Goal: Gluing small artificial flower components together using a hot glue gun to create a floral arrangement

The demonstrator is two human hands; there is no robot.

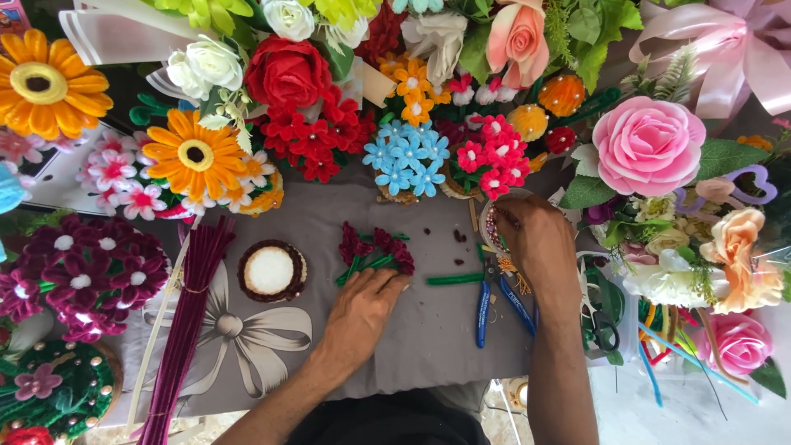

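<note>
From my seat I see the left hand [358,309] lying flat on the grey cloth [437,330] that covers the desk, its fingers [387,282] loosely together and resting against the stems of a small maroon bunch [375,247] with green stalks; it touches them but I cannot tell whether it grips them. The right hand [540,247] reaches up to a small bowl [492,224] at the cloth's far edge, fingers bunched and dipped into it; the bowl seems to hold tiny beads, though they are too small for me to be sure, and I cannot tell whether anything is pinched. Just beside that wrist lie blue-handled pliers [494,305] and a short green stick [455,279]. Left of the maroon bunch sits a round brown cup [273,270] filled with white foam. Further left, a tied bundle of maroon stems [185,321] runs down the cloth. To the right, a clear tray [630,342] holds scissors [604,325] and coloured sticks. Blue flowers [408,156] stand in a small pot beyond the bunch, near the bowl
</note>
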